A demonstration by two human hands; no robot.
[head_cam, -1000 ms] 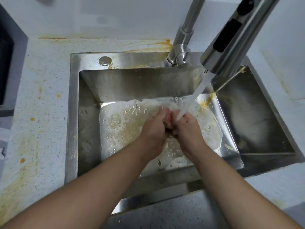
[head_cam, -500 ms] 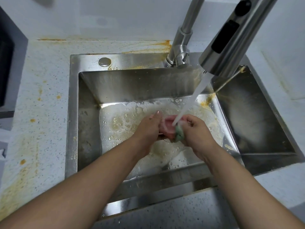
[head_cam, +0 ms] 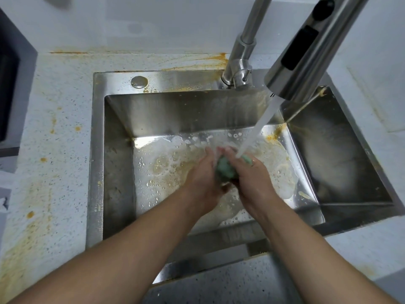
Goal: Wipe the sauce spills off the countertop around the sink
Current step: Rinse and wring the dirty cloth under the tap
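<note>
Both hands are down in the steel sink, squeezing a green cloth under running water. My left hand presses the cloth from the left, my right hand from the right. The water stream falls from the faucet head onto my right fingers. Foamy, yellowish water covers the sink floor. Orange sauce smears lie on the speckled white countertop behind the sink, and more sauce spots and streaks run along its left side.
The faucet neck rises at the back rim of the sink. A round metal cap sits on the back rim at left. A dark appliance edge borders the counter at far left. White wall stands behind.
The cloth has turned in my hands: pink showed half a second ago, green shows now. Both hands have shifted slightly and keep kneading it under the stream.
</note>
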